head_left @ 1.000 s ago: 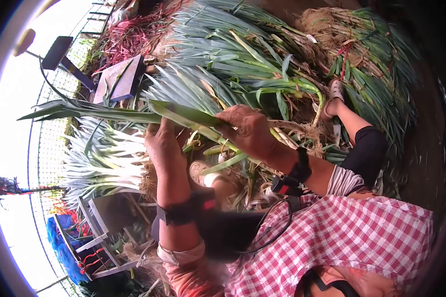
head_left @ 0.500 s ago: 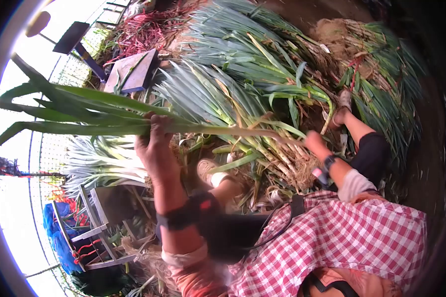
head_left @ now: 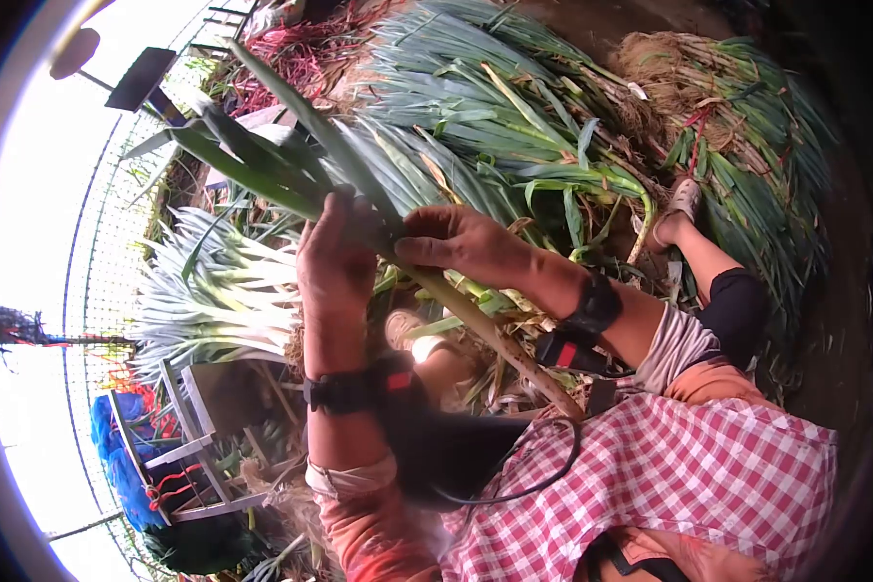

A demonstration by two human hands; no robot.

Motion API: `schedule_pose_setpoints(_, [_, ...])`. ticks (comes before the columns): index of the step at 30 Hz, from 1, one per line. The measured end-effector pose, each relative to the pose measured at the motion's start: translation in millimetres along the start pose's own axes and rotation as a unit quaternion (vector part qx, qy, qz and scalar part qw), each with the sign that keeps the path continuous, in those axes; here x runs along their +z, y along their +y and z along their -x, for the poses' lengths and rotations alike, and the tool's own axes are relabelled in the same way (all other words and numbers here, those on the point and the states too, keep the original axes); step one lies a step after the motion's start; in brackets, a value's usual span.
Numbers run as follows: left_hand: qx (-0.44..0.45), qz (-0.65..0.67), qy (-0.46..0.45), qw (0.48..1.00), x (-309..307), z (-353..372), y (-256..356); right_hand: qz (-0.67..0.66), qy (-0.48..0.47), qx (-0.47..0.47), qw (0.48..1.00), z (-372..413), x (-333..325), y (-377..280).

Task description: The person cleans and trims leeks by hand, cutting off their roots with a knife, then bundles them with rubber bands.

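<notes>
A leek stalk (head_left: 485, 335) with long green leaves (head_left: 252, 160) slants from upper left to lower right, its pale lower end near the checked cloth. My left hand (head_left: 335, 257) is closed round its leafy part. Close beside it, my right hand (head_left: 466, 242) has its thumb and fingers pressed on the leek where the leaves meet the stalk. Behind both hands lies a pile of leeks (head_left: 456, 116). White-stemmed leeks (head_left: 228, 291) lie left of my left hand.
A metal-framed stool (head_left: 204, 427) stands at lower left beside a blue bag (head_left: 121, 461). More leeks with brown roots (head_left: 650, 78) lie at upper right. Red ties (head_left: 272, 58) are heaped near the top. A wire fence (head_left: 102, 242) runs along the left.
My right hand has moved left and up from the root end to beside my left hand. The leek has tilted, its leaves swinging up and its lower end down. My left hand has shifted slightly right.
</notes>
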State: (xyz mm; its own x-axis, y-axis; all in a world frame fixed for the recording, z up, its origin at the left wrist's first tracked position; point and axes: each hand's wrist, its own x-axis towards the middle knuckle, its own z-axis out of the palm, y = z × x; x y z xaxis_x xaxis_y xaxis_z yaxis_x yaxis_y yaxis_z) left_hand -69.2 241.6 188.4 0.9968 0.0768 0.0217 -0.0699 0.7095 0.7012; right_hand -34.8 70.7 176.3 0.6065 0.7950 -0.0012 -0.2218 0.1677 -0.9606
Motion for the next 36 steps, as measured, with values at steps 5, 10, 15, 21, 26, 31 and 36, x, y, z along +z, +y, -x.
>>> schedule_pose_setpoints(5, [-0.015,0.044,0.072,0.996,2.9,0.2,-13.3,0.031,0.01,-0.014,0.999,-4.8,3.6,0.1])
schedule_pose_setpoints(10, [-0.018,0.062,0.126,0.99,-10.0,-2.5,-21.4,0.127,0.088,-0.074,0.985,9.2,-3.2,9.1])
schedule_pose_setpoints(15, [0.079,0.055,0.168,0.981,-35.5,13.7,21.4,0.153,0.149,-0.002,0.977,90.2,-68.8,21.1])
schedule_pose_setpoints(21, [0.126,-0.054,0.229,0.964,-6.5,15.0,10.9,0.494,0.319,0.0,0.809,129.0,-142.5,51.8])
schedule_pose_setpoints(26, [0.107,-0.083,0.178,0.975,17.8,-2.7,-11.5,0.47,0.154,-0.144,0.857,44.9,-33.8,-7.4])
schedule_pose_setpoints(31, [0.097,-0.078,0.171,0.977,37.6,-7.4,-20.3,0.31,0.189,-0.097,0.927,10.0,-8.3,-2.2])
schedule_pose_setpoints(36, [0.105,-0.077,0.198,0.972,35.4,-6.5,-24.1,0.458,0.196,-0.169,0.851,5.8,-3.4,0.6])
